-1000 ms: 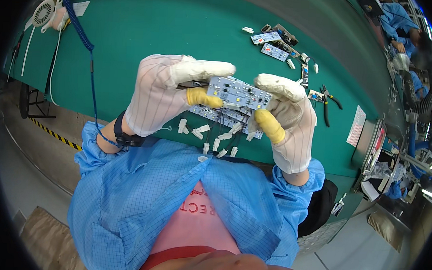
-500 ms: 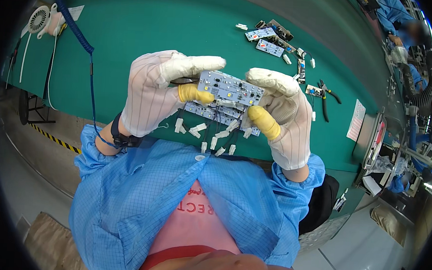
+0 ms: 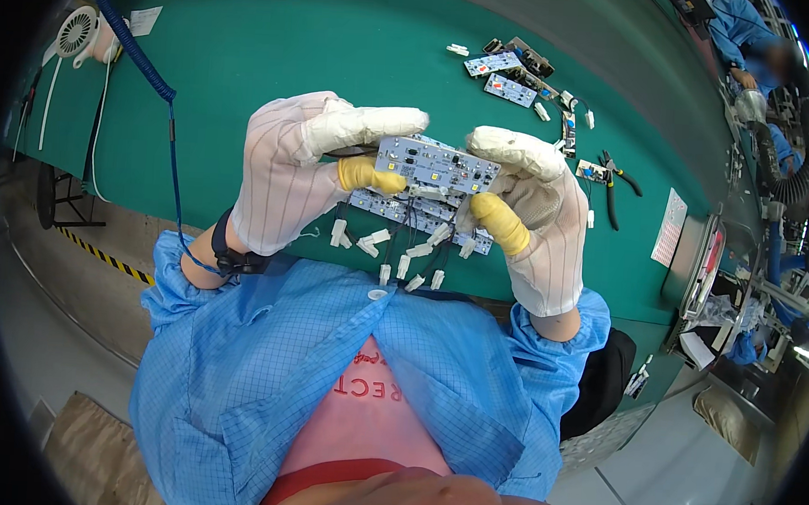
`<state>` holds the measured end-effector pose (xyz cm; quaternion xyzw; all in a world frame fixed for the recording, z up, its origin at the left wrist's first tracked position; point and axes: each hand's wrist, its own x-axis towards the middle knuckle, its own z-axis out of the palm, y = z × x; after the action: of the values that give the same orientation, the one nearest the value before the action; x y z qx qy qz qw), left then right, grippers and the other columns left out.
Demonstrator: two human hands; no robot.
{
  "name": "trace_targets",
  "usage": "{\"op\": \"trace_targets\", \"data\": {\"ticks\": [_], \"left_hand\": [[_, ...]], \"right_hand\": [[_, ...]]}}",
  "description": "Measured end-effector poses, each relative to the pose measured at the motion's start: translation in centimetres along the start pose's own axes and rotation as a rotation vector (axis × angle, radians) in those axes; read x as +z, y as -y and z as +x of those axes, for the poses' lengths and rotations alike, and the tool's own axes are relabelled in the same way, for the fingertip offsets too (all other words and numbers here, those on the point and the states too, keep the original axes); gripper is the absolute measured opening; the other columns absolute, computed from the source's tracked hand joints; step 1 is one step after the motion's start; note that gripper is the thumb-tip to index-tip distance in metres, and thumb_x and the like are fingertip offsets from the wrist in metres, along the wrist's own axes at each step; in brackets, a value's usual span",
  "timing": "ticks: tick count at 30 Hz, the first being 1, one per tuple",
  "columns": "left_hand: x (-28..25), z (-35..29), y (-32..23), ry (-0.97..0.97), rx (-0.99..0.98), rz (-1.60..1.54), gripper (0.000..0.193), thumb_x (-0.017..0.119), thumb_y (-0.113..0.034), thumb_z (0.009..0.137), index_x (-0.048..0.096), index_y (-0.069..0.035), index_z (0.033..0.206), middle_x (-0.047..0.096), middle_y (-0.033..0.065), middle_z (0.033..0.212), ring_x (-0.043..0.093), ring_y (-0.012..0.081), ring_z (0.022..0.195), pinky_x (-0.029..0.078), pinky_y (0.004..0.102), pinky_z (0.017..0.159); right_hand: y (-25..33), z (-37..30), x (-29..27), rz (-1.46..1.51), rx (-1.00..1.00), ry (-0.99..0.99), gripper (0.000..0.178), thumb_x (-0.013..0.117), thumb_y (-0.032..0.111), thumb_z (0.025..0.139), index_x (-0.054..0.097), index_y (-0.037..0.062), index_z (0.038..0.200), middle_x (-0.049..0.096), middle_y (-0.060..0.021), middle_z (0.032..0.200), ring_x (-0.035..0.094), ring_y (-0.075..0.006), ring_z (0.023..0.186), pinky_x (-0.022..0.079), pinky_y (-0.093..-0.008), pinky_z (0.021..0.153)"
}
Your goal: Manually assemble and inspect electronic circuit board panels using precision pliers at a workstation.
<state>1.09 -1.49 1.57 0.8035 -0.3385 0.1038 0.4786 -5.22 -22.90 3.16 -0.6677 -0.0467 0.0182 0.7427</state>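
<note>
A white circuit board (image 3: 438,166) with small yellow LEDs is held up between my two gloved hands. My left hand (image 3: 313,161) grips its left end, thumb in a yellow finger cot below and taped forefinger above. At the other end my right hand (image 3: 535,209) pinches it the same way, its thumb cot also yellow. Under the held board lie more LED boards (image 3: 397,211), partly hidden by it and by my fingers. Their dark wires end in several white connectors (image 3: 418,250) towards my body.
Loose circuit boards (image 3: 511,90) and connectors are at the far right, near pliers (image 3: 617,186) with dark handles. A printed sheet (image 3: 669,227) lies at the right edge. A small fan (image 3: 79,34) stands far left; a blue coiled cord (image 3: 132,46) runs to my left wrist. Another person (image 3: 741,32) is far right.
Both hands keep the same grip on the circuit board. The whole view has shifted very slightly; nothing is taken up or let go.
</note>
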Motion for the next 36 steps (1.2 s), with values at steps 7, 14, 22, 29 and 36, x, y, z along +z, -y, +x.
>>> {"op": "trace_targets", "data": {"ticks": [7,14,22,29,36], "left_hand": [[-0.5,0.2,-0.9,0.028,-0.112,-0.002,0.036,0.076,-0.029,0.066,0.071,-0.009,0.096,0.062,0.0017,0.067,0.057,0.0155,0.062,0.046,0.0275,0.059],[-0.5,-2.0,0.5,0.089,0.044,0.247,0.027,0.069,-0.026,0.08,0.063,-0.002,0.09,0.063,0.0068,0.082,0.058,0.0266,0.083,0.044,0.0376,0.085],[0.1,-3.1,1.2,0.012,0.04,0.258,0.028,0.07,-0.026,0.078,0.063,-0.002,0.09,0.063,0.0092,0.089,0.057,0.0274,0.088,0.045,0.0377,0.084],[-0.8,-1.1,1.0,0.24,-0.102,-0.023,0.025,0.073,-0.016,0.073,0.065,-0.001,0.091,0.063,0.0091,0.089,0.059,0.0222,0.085,0.047,0.0294,0.078],[-2.6,1.0,5.7,-0.08,-0.335,-0.189,0.038,0.058,0.005,0.076,0.065,-0.003,0.113,0.064,0.01,0.104,0.06,0.0165,0.094,0.047,0.0263,0.082]], "right_hand": [[0.8,0.4,-0.6,-0.091,0.118,0.076,0.04,0.066,0.019,0.087,0.051,-0.004,0.117,0.063,-0.0109,0.088,0.062,-0.0127,0.069,0.049,-0.023,0.059],[-2.0,0.5,-1.9,0.561,0.382,0.249,0.045,0.063,0.036,0.088,0.051,-0.0024,0.109,0.061,-0.0067,0.081,0.062,-0.0115,0.066,0.052,-0.0227,0.059],[-1.7,0.6,-2.0,0.532,0.384,0.28,0.047,0.066,0.037,0.086,0.052,-0.0021,0.107,0.061,-0.0071,0.09,0.063,-0.0116,0.072,0.054,-0.0248,0.061],[0.4,0.4,-1.3,-0.188,0.382,0.105,0.033,0.061,0.03,0.091,0.055,-0.0004,0.103,0.063,-0.0099,0.093,0.062,-0.0106,0.071,0.051,-0.023,0.057],[0.0,0.0,-1.8,-0.836,-0.274,-0.042,0.061,0.076,0.003,0.068,0.053,0.0101,0.124,0.064,-0.007,0.105,0.063,-0.021,0.085,0.054,-0.0291,0.068]]}}
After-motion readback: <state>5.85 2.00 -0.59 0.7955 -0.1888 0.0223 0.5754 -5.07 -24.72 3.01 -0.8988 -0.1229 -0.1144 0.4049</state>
